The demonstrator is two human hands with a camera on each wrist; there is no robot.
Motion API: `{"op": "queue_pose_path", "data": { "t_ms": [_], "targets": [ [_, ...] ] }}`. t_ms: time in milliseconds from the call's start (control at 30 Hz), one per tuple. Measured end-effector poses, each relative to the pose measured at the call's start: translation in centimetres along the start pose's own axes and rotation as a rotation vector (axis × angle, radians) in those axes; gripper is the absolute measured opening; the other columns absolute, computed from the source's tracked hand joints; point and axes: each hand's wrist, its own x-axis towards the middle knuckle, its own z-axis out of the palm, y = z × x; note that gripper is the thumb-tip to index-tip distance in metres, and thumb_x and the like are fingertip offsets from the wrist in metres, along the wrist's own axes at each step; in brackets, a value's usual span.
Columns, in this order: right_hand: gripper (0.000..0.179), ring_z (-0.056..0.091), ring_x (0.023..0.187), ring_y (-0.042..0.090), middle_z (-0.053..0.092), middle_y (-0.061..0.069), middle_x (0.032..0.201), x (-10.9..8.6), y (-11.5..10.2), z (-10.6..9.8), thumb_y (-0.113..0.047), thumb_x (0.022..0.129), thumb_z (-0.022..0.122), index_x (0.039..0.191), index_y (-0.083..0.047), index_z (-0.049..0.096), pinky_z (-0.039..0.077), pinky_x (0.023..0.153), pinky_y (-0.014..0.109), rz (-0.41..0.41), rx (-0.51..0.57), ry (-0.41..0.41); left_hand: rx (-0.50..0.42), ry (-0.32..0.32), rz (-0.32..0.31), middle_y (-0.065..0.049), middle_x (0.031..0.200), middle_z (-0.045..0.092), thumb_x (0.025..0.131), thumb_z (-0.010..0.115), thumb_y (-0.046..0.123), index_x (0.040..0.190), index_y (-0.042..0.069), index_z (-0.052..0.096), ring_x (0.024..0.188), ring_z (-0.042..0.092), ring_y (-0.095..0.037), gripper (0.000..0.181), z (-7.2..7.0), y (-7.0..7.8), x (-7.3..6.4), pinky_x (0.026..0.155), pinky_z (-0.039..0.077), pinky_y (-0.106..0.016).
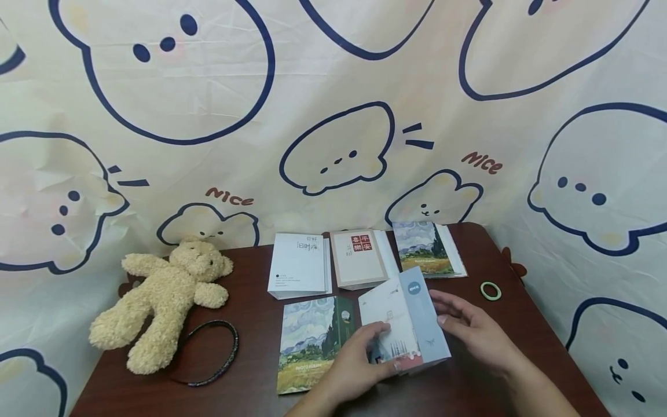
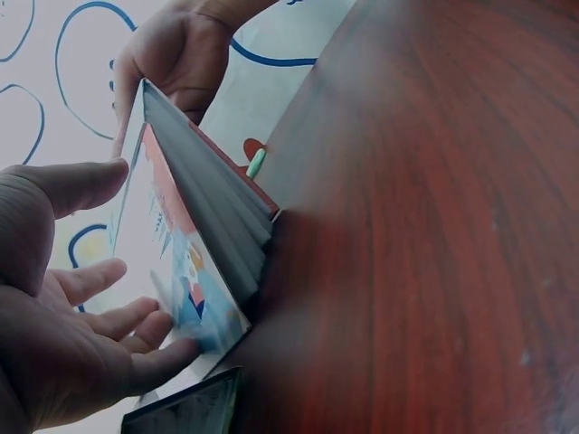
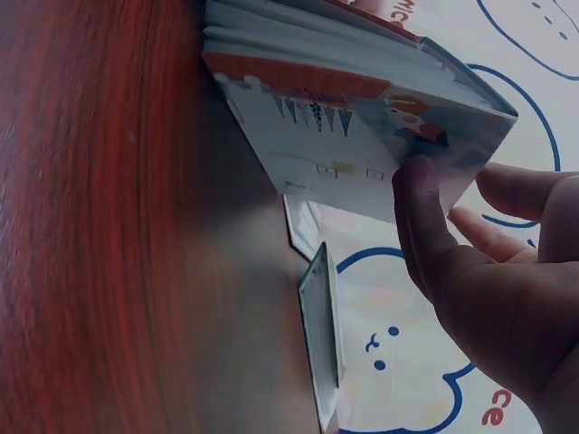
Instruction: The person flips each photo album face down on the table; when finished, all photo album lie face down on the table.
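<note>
1. I am seeing both hands at the white photo album with a pale blue spine [image 1: 409, 315]; it is leaning, spine raised, over the front-middle of the dark red-brown wooden worktop [image 1: 250, 385].
2. The left hand [image 1: 356, 362] is spreading its fingers loosely, fingertips touching the white cover.
3. The right hand [image 1: 479, 333] is holding the album around its spine edge.
4. The covers are gaping, pages showing between; I cannot tell whether their lower edges are touching the wood.
5. On the left, the green landscape-printed album [image 1: 310, 341] is lying just beside, making that side tight.
6. Behind, the plain white album [image 1: 298, 266] and the cream album with red characters [image 1: 359, 260] are limiting room toward the back edge.
7. Rightward, wood is stretching between the right hand and the pale green ring [image 1: 484, 294].
8. The curly cream teddy bear [image 1: 169, 298] is lying well apart, far left.
</note>
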Motion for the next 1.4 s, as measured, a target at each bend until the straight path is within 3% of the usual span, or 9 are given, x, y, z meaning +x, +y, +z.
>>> {"op": "queue_pose_path", "data": {
  "t_ms": [100,400,667,1033,1267,1400],
  "targets": [
    [0.057,0.062,0.122,0.031,0.052,0.024,0.149,-0.1,0.3,-0.4,-0.022,0.105,0.064,0.156,-0.007,0.043,0.054,0.092,0.027,0.000,-0.007,0.008,-0.017,-0.006,0.006,-0.004,0.144,0.057,0.086,0.086,0.031,0.142,0.017,0.060,0.124,0.058,-0.025,0.063,0.3,-0.1,0.0,0.101,0.050,-0.045],
    [0.057,0.064,0.117,0.028,0.056,0.021,0.146,-0.4,1.0,-1.2,-0.022,0.102,0.067,0.154,-0.008,0.048,0.057,0.088,0.029,0.107,-0.101,0.087,0.023,-0.027,0.023,-0.007,0.153,0.052,0.081,0.088,0.026,0.143,0.016,0.060,0.135,0.050,-0.022,0.069,1.3,-0.6,0.4,0.110,0.042,-0.034],
    [0.061,0.065,0.122,0.031,0.059,0.022,0.143,-0.2,2.4,-1.9,-0.020,0.098,0.072,0.153,-0.007,0.050,0.059,0.091,0.036,0.149,-0.211,0.122,0.012,-0.052,0.008,-0.005,0.151,0.052,0.079,0.089,0.026,0.147,0.018,0.057,0.124,0.054,-0.019,0.076,2.0,-0.8,0.8,0.104,0.043,-0.030],
    [0.063,0.060,0.131,0.036,0.054,0.023,0.150,0.2,3.6,-2.6,-0.021,0.098,0.072,0.153,-0.001,0.048,0.055,0.099,0.045,0.181,-0.324,0.096,-0.030,-0.073,-0.010,0.000,0.151,0.050,0.081,0.088,0.028,0.148,0.020,0.055,0.130,0.051,-0.018,0.075,2.5,-0.9,1.0,0.106,0.041,-0.030],
    [0.057,0.067,0.115,0.028,0.058,0.024,0.144,0.6,3.9,-2.7,-0.018,0.098,0.071,0.149,0.000,0.053,0.056,0.095,0.050,0.198,-0.466,0.074,-0.073,-0.079,-0.044,0.003,0.149,0.051,0.082,0.088,0.030,0.148,0.022,0.055,0.130,0.051,-0.014,0.075,2.6,-1.0,1.2,0.105,0.041,-0.023],
    [0.055,0.063,0.100,0.021,0.063,0.021,0.137,0.9,4.0,-2.7,-0.016,0.097,0.071,0.147,-0.001,0.056,0.056,0.089,0.047,0.207,-0.567,0.068,-0.099,-0.081,-0.056,0.003,0.149,0.051,0.082,0.088,0.030,0.148,0.023,0.055,0.133,0.049,-0.014,0.075,2.6,-1.0,1.2,0.107,0.041,-0.022]
  ]
}}
